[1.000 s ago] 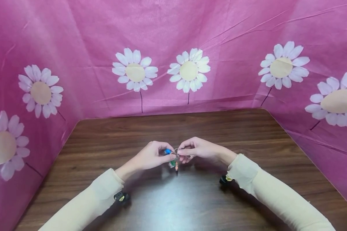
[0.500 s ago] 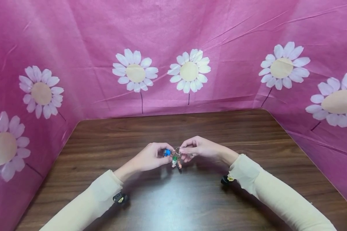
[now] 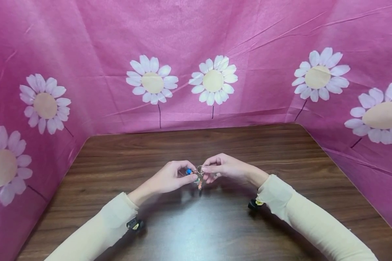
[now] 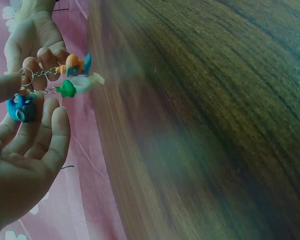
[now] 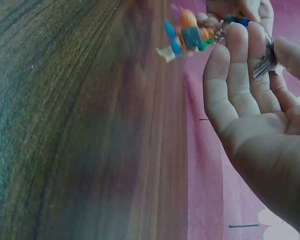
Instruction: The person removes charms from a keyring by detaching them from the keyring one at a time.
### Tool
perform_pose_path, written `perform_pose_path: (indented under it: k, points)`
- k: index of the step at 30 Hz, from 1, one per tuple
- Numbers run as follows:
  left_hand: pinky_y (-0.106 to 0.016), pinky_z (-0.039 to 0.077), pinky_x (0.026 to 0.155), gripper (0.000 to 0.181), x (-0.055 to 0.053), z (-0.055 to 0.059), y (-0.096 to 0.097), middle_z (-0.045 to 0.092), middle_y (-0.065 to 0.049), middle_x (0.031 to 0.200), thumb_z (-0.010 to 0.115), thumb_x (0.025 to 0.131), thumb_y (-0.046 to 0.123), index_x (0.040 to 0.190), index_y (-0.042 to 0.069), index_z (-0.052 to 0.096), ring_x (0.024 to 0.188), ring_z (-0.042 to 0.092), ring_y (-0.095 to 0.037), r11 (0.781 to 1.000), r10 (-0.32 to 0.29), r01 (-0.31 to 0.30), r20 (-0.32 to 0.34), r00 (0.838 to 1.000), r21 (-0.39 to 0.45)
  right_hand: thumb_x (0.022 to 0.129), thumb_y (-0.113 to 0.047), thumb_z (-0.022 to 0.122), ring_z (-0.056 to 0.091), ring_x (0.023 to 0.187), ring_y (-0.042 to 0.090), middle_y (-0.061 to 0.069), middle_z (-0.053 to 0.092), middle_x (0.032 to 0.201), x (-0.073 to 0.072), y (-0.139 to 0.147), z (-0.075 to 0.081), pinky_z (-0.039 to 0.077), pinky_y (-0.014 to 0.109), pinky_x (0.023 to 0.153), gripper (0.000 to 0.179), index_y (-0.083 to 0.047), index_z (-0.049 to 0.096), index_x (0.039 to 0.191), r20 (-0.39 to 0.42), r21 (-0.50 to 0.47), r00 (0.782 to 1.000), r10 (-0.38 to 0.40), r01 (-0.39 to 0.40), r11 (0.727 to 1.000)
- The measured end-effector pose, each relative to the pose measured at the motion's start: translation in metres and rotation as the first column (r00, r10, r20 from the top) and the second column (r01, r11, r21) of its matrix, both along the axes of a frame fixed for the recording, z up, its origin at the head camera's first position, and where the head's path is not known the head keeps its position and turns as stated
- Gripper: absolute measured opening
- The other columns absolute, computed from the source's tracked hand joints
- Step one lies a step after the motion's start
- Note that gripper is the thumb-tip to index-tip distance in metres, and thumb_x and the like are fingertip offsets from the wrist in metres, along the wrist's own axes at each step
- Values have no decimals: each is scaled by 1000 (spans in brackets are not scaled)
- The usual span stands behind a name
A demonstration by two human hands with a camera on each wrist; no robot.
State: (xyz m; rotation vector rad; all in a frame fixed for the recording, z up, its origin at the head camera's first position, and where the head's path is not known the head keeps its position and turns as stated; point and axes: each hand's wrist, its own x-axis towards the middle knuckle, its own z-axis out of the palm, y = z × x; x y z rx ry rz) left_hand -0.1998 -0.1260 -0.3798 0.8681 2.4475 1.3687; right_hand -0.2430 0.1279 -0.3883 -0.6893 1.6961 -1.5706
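Observation:
Above the table my two hands hold a keychain between them. Its thin metal ring (image 3: 200,169) sits at the fingertips of my right hand (image 3: 227,167). A silver key (image 4: 25,76) would be hidden there, but in the right wrist view a silver key (image 5: 265,61) lies between the right thumb and fingers. My left hand (image 3: 170,176) pinches the keychain by its blue figure charm (image 4: 22,107), thumb on one side and fingers on the other. An orange-and-blue figure charm (image 4: 73,65) and a green-and-white figure charm (image 4: 80,86) dangle from short chains.
The brown wood-grain table (image 3: 196,224) lies beneath both hands. A pink cloth (image 3: 101,43) with white daisies stands around its back and sides. Black wrist devices (image 3: 135,223) show under both cream sleeves (image 3: 114,217).
The left thumb has shifted up and over the charms, covering more of the blue and green ones. The ring has moved slightly left; the right hand has barely moved.

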Motion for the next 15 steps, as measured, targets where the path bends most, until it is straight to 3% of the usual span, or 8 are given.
perform_pose_path:
  k: [6, 13, 15]
  points:
    - [-25, 47, 58, 15, 3, 3, 1, 68, 0, 86, 68, 99, 25, 106, 12, 71, 68, 61, -15, 998, 45, -45, -3, 999, 37, 102, -18, 63, 70, 84, 23, 26, 69, 99, 1, -1, 1, 54, 57, 90, 32, 10, 64, 116, 41, -27, 999, 22, -21, 999]
    - [-46, 59, 76, 15, 2, 3, 3, 72, -12, 97, 62, 102, 19, 108, 7, 69, 87, 72, -36, 994, 19, -28, 86, 996, 109, 104, -19, 59, 69, 83, 21, 12, 72, 92, 1, 1, 2, 55, 53, 90, 29, 7, 66, 115, 92, -53, 995, 41, -36, 998]
    - [-43, 59, 75, 14, 2, 2, 3, 73, -11, 97, 62, 102, 19, 109, 9, 70, 85, 71, -33, 996, 17, -24, 73, 997, 89, 104, -19, 57, 69, 84, 20, 12, 72, 92, 0, 1, 2, 55, 52, 90, 28, 5, 67, 115, 97, -66, 994, 54, -48, 997]
